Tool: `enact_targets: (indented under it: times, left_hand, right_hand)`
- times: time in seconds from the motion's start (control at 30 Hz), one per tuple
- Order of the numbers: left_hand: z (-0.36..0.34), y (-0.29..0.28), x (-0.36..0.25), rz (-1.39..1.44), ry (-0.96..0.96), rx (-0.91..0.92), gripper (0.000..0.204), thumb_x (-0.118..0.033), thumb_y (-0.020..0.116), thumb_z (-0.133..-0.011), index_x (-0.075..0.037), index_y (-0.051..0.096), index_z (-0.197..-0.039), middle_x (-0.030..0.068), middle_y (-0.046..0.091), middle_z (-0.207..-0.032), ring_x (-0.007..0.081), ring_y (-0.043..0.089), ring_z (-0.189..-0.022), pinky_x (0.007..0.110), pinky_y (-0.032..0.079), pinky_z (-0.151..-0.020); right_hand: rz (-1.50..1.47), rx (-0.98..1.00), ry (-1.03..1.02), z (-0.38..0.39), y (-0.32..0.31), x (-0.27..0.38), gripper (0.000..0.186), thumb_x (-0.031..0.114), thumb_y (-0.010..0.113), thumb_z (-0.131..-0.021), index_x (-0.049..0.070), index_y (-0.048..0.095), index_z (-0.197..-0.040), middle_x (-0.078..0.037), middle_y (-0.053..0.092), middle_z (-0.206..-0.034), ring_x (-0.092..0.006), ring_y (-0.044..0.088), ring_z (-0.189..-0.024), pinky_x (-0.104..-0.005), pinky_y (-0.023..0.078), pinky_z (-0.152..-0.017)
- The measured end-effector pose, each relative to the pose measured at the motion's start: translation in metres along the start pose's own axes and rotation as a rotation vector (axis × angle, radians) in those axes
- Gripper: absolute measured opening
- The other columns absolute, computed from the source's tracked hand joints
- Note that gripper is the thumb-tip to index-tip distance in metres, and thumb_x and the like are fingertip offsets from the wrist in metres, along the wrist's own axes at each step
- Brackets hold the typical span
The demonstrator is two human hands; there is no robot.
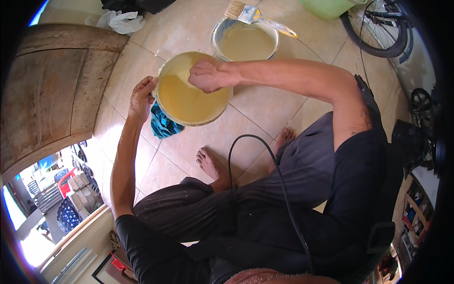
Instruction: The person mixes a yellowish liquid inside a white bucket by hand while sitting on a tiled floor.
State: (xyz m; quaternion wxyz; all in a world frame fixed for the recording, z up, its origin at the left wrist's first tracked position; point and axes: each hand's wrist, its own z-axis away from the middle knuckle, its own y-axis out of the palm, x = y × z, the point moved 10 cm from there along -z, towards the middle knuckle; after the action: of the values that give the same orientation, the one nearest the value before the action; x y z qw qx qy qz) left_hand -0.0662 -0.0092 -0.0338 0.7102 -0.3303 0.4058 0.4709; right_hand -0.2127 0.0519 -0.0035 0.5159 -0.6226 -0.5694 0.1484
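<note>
A round bucket [178, 67] of pale yellow, paint-like liquid [189, 105] is in front of me, its mouth tipped toward me. My left hand [143, 93] grips its left rim, thumb on top. Over the opening my right hand [206, 75] is closed in a fist, knuckles to the left; whatever it may hold is hidden. Just behind stands a second, smaller bucket [219, 37] of similar beige liquid. Across its far rim lies a wide paintbrush [255, 17] with pale bristles and a stained handle. A crumpled teal cloth [164, 124] is on the floor under the near left side of the held bucket.
Beige floor tiles [257, 111] surround my bare feet. To the left is a wooden door-like panel [47, 94], with a white plastic bag [124, 22] beyond it. At the far right are a green tub [326, 7] and a bicycle wheel [376, 31]. A black cable [279, 173] loops over my lap.
</note>
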Motion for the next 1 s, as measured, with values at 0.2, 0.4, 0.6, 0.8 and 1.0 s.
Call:
enact_targets:
  times: [0.2,0.4,0.6,0.8,1.0]
  left_hand:
    - [-0.002,0.009,-0.005,0.001,0.039,0.043,0.017,-0.024,0.059,-0.090,-0.011,0.060,-0.080,-0.0096,0.048,-0.062,-0.0009,0.033,-0.050,0.017,0.025,-0.045]
    - [0.000,0.005,-0.004,-0.015,0.045,0.058,0.017,-0.024,0.058,-0.090,-0.010,0.060,-0.080,-0.0098,0.046,-0.062,-0.0002,0.032,-0.051,0.017,0.024,-0.047]
    - [-0.001,0.011,-0.009,-0.041,0.017,0.019,0.018,-0.025,0.058,-0.090,-0.011,0.060,-0.079,-0.0098,0.047,-0.062,-0.0005,0.033,-0.051,0.017,0.025,-0.047]
    - [0.000,0.000,0.000,-0.009,0.018,0.038,0.018,-0.026,0.059,-0.090,-0.012,0.060,-0.078,-0.0097,0.047,-0.062,-0.0007,0.034,-0.051,0.017,0.026,-0.047]
    - [-0.002,0.004,-0.002,-0.017,0.015,0.021,0.018,-0.026,0.059,-0.090,-0.011,0.060,-0.078,-0.0099,0.047,-0.062,-0.0007,0.033,-0.051,0.017,0.026,-0.047]
  right_hand:
    - [-0.046,0.107,0.078,-0.003,0.007,-0.006,0.013,0.007,0.064,-0.056,0.000,0.060,-0.067,-0.022,0.060,-0.071,-0.0355,0.059,-0.070,-0.0413,0.046,-0.063]
    - [-0.060,0.303,0.110,-0.007,0.025,-0.005,0.009,0.005,0.059,-0.060,-0.001,0.056,-0.066,-0.020,0.057,-0.065,-0.0368,0.055,-0.060,-0.0447,0.042,-0.056]
    - [-0.026,-0.325,-0.059,-0.005,-0.006,-0.005,0.011,0.007,0.061,-0.062,-0.002,0.056,-0.068,-0.021,0.057,-0.067,-0.0356,0.055,-0.061,-0.0417,0.041,-0.055]
    - [-0.037,0.223,0.100,-0.002,0.010,-0.009,0.010,0.005,0.062,-0.057,0.001,0.053,-0.055,-0.021,0.053,-0.058,-0.0339,0.053,-0.055,-0.0386,0.042,-0.054]
    - [0.060,-0.061,0.159,-0.006,-0.003,-0.019,0.011,0.007,0.063,-0.057,-0.002,0.060,-0.061,-0.023,0.056,-0.061,-0.0331,0.057,-0.059,-0.0392,0.045,-0.056]
